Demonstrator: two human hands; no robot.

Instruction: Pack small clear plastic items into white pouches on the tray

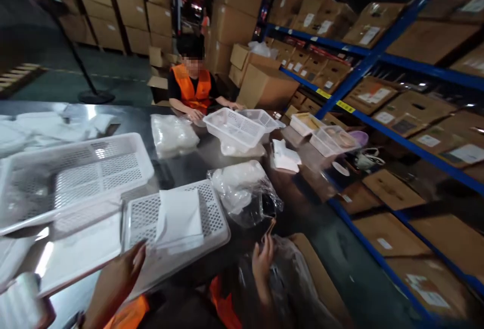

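My right hand (263, 258) is raised near the table's front edge, fingers up, with a thin tan loop like a rubber band (271, 228) at its fingertips. Just beyond it lies a clear plastic bag (242, 188) of white, soft-looking contents. My left hand (126, 268) is at the near edge of an upturned-looking white perforated basket (143, 218); it seems empty, its fingers slightly apart but blurred. On that basket rests a folded white sheet or packet (180, 215).
A large white basket (141, 160) and white packets (45, 130) stand left. Below my right hand is an open cardboard box (317, 273) with a plastic liner. Across the table (204, 160) sits a person in an orange vest (192, 87). Blue shelving (351, 74) with boxes lines the right.
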